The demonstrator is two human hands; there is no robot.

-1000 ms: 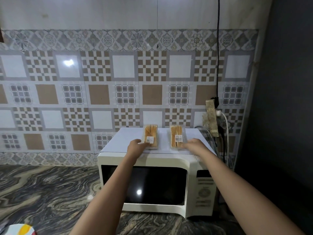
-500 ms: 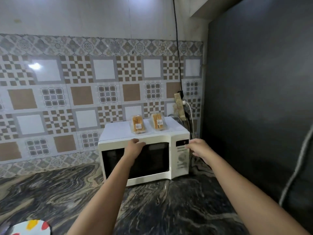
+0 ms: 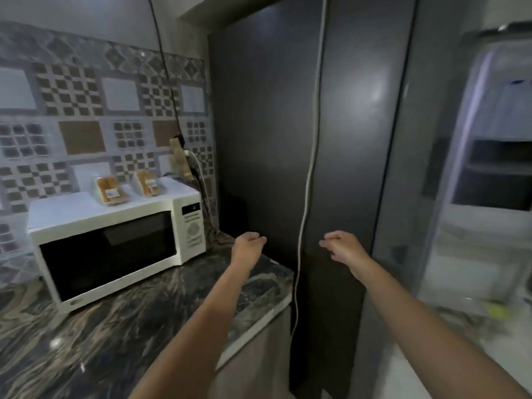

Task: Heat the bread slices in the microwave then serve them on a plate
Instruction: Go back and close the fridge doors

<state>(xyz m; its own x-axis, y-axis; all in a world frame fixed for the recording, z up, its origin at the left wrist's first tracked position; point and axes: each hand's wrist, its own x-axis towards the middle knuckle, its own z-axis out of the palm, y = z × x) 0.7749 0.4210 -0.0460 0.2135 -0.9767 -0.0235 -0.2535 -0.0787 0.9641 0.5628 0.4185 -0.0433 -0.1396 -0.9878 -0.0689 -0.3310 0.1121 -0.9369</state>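
Microwave (image 3: 115,243), door shut, at back edge of surface (image 3: 86,335), near right end. Wrapped bread pack (image 3: 110,190) and second bread pack (image 3: 148,182) side by side on microwave top, toward rear edge. Left hand (image 3: 248,246) above right edge of surface, fingers loosely curled, holding nothing. White cord (image 3: 310,168) hanging between hands. Right hand (image 3: 343,248) past surface edge, loosely curled, empty. Likely risks: snagging cord when reaching; heating bread inside plastic wrap. No plate in view.

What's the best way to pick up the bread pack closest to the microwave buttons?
Probably from above and the front. The bread pack lies flat on the microwave top with a short end toward the front, so reach over it and pinch its two long sides across the narrow width.
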